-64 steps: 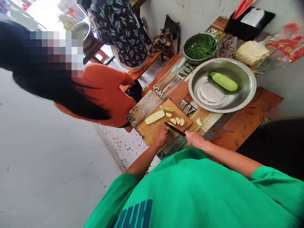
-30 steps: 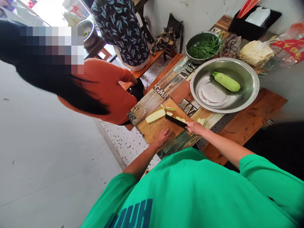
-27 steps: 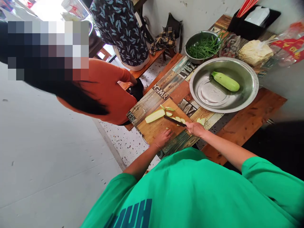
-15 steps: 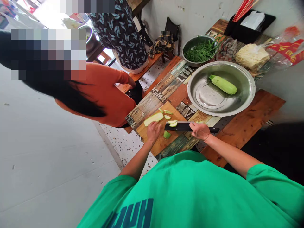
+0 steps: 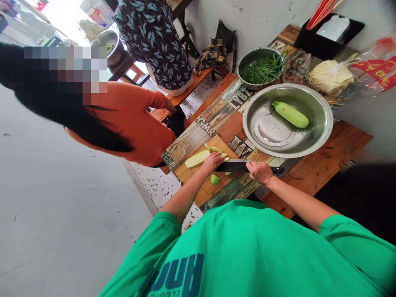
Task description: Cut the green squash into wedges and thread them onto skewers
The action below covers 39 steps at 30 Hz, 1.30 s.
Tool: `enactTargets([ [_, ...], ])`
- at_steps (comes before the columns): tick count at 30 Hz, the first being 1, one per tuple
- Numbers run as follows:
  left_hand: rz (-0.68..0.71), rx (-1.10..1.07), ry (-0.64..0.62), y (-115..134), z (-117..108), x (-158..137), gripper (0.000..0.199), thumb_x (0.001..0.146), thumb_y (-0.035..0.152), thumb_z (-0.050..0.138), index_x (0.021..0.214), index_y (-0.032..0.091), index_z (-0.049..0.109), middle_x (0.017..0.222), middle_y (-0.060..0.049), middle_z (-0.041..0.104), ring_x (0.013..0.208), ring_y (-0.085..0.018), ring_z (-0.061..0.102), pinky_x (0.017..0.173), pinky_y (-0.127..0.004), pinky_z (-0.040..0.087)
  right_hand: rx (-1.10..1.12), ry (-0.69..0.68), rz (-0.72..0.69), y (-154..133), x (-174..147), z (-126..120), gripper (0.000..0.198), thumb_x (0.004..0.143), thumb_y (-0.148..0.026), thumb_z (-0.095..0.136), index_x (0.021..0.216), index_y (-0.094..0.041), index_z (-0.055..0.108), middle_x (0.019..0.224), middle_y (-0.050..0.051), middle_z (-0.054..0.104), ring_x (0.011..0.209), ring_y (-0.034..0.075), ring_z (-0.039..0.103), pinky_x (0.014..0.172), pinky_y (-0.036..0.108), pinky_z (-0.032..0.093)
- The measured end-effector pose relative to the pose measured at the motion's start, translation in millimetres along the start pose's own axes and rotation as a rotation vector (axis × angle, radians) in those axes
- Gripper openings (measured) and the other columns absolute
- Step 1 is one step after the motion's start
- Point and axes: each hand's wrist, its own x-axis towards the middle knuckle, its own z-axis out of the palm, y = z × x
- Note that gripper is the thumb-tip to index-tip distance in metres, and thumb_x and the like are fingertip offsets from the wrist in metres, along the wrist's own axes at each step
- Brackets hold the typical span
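Observation:
My right hand (image 5: 260,172) is wrapped round the handle of a black-bladed knife (image 5: 233,166), which lies low across the wooden cutting board (image 5: 199,189). Just beyond the blade, the fingers of my left hand (image 5: 212,162) are closed over pale green zucchini slices (image 5: 223,155), partly covering them. A cut length of zucchini (image 5: 197,159) rests on the board left of that hand, its pale face up. On the near side of the knife sits a green zucchini end piece (image 5: 215,179). Other slices are partly hidden by the blade and my fingers.
A wide metal basin (image 5: 262,144) holds a whole zucchini (image 5: 292,114). Behind it stand a bowl of cut greens (image 5: 261,68), a cloth (image 5: 297,66), bagged pale mushrooms (image 5: 330,77) and a black chopstick holder (image 5: 328,39). A person in orange (image 5: 130,119) sits at the left.
My left hand has moved right, from beside the cut zucchini onto the slices at the blade. The slices on the blade have shifted under my fingers. My right hand keeps the knife nearly in place.

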Motion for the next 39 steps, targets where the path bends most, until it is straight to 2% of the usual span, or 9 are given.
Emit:
enactTargets([
  [3, -0.116, 0.029, 0.074, -6, -1, 10, 0.019, 0.089, 0.025, 0.057, 0.093, 0.017, 0.074, 0.106, -0.011, 0.070, 0.095, -0.021, 0.063, 0.090, -0.037, 0.051, 0.016, -0.003, -0.009, 7, -6, 1, 0.031, 0.082, -0.020, 0.050, 0.107, -0.007, 0.062, 0.096, 0.018, 0.065, 0.084, 0.027, 0.059, 0.065, 0.031, 0.030],
  [6, -0.220, 0.051, 0.193, -7, -4, 5, 0.024, 0.092, 0.026, 0.051, 0.094, 0.016, 0.073, 0.098, -0.011, 0.070, 0.091, -0.021, 0.063, 0.087, -0.037, 0.051, 0.029, -0.010, 0.005, 9, -17, 3, 0.029, 0.083, -0.021, 0.049, 0.105, -0.008, 0.063, 0.095, 0.018, 0.066, 0.082, 0.026, 0.059, 0.063, 0.031, 0.029],
  [10, -0.309, 0.091, 0.469, 0, -2, -42, 0.033, 0.097, 0.032, 0.040, 0.105, 0.016, 0.068, 0.102, -0.012, 0.068, 0.096, -0.021, 0.061, 0.091, -0.040, 0.049, 0.110, -0.039, 0.055, -9, -35, 4, 0.033, 0.095, -0.028, 0.035, 0.105, -0.012, 0.062, 0.095, 0.015, 0.069, 0.083, 0.025, 0.063, 0.059, 0.029, 0.030],
  [12, -0.205, 0.070, 0.394, 5, 7, -78, 0.034, 0.098, 0.035, 0.039, 0.110, 0.017, 0.066, 0.107, -0.012, 0.066, 0.101, -0.021, 0.059, 0.092, -0.040, 0.049, 0.159, -0.083, 0.086, -28, -39, 4, 0.038, 0.099, -0.031, 0.026, 0.108, -0.013, 0.059, 0.093, 0.014, 0.070, 0.081, 0.024, 0.065, 0.058, 0.028, 0.031],
  [15, -0.023, -0.001, 0.154, 12, 29, -124, 0.038, 0.099, 0.036, 0.032, 0.115, 0.019, 0.062, 0.114, -0.012, 0.063, 0.109, -0.022, 0.057, 0.095, -0.042, 0.048, 0.165, -0.163, 0.095, -59, -38, 6, 0.038, 0.100, -0.032, 0.023, 0.110, -0.013, 0.055, 0.086, 0.014, 0.071, 0.075, 0.023, 0.067, 0.056, 0.026, 0.033],
  [18, -0.009, 0.002, 0.037, 15, 47, -144, 0.042, 0.099, 0.033, 0.027, 0.121, 0.017, 0.059, 0.122, -0.014, 0.060, 0.117, -0.024, 0.053, 0.099, -0.044, 0.046, 0.153, -0.184, 0.057, -82, -36, 11, 0.036, 0.100, -0.030, 0.024, 0.109, -0.014, 0.055, 0.085, 0.014, 0.071, 0.076, 0.024, 0.069, 0.056, 0.025, 0.036],
  [21, -0.035, 0.041, 0.023, 13, 55, -142, 0.043, 0.099, 0.029, 0.025, 0.122, 0.015, 0.058, 0.124, -0.015, 0.058, 0.120, -0.026, 0.051, 0.100, -0.045, 0.046, 0.139, -0.198, 0.030, -95, -36, 14, 0.033, 0.100, -0.026, 0.025, 0.109, -0.014, 0.054, 0.086, 0.015, 0.071, 0.079, 0.025, 0.070, 0.059, 0.026, 0.041],
  [29, 0.011, 0.017, -0.047, 5, 57, -132, 0.039, 0.095, 0.023, 0.030, 0.118, 0.015, 0.061, 0.123, -0.014, 0.058, 0.124, -0.026, 0.046, 0.101, -0.044, 0.047, 0.105, -0.241, 0.047, -107, -43, 3, 0.027, 0.094, -0.012, 0.032, 0.110, -0.011, 0.053, 0.089, 0.018, 0.071, 0.086, 0.028, 0.070, 0.067, 0.029, 0.048],
  [39, 0.076, 0.009, -0.035, 3, 51, -130, 0.039, 0.095, 0.025, 0.030, 0.114, 0.015, 0.062, 0.121, -0.014, 0.058, 0.118, -0.026, 0.050, 0.098, -0.043, 0.049, 0.146, -0.270, 0.084, -111, -43, 2, 0.030, 0.097, -0.017, 0.029, 0.111, -0.011, 0.054, 0.088, 0.017, 0.072, 0.088, 0.028, 0.070, 0.069, 0.033, 0.051],
])
